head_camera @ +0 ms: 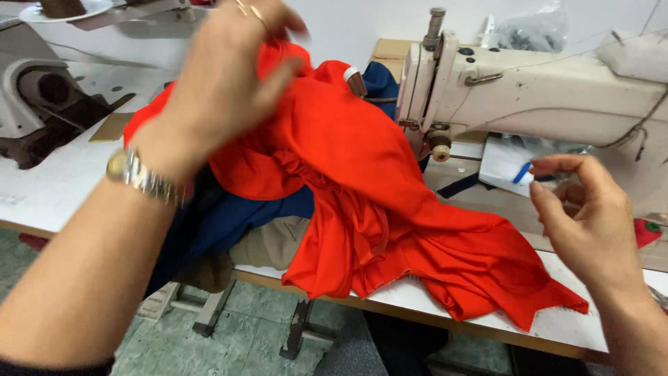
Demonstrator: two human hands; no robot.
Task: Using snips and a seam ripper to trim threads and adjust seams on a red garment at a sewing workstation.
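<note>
A large piece of red fabric (376,202) lies heaped on the white sewing table (49,188) and hangs over its front edge. My left hand (223,76), with rings and a metal wristwatch (142,177), is raised over the top of the heap and grips the red cloth; it is blurred by motion. My right hand (591,216) hovers at the right, apart from the cloth, pinching a small blue and white object (523,173) between thumb and fingers. Just behind stands a cream sewing machine (529,90).
Dark blue fabric (229,216) and a beige piece (275,240) lie under the red heap. Another machine's grey part (35,104) sits at the far left. Below the table's edge are metal legs (296,331) and a tiled floor (243,327).
</note>
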